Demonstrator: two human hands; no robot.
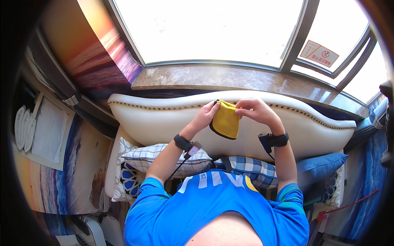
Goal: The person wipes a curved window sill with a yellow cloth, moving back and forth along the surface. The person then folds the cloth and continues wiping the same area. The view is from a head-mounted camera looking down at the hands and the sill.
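A small yellow cloth (226,121) with a dark edge hangs between my two hands, in front of the cream padded backrest (160,120) of a sofa. My left hand (207,115) pinches its upper left corner between thumb and fingers. At the upper right edge of the cloth, the thumb and fingertips of my right hand (254,111) are closed on it. Each forearm wears a black strap with a small device and a cable. Below the hands lie a pale checked cushion (166,156) and a blue-and-white checked cushion (254,169).
Behind the backrest runs a marble window sill (203,77) under a large bright window. A blue cushion (323,164) lies at the right end of the sofa and a patterned cushion (124,175) at the left. Rolled white towels (24,129) are at the far left.
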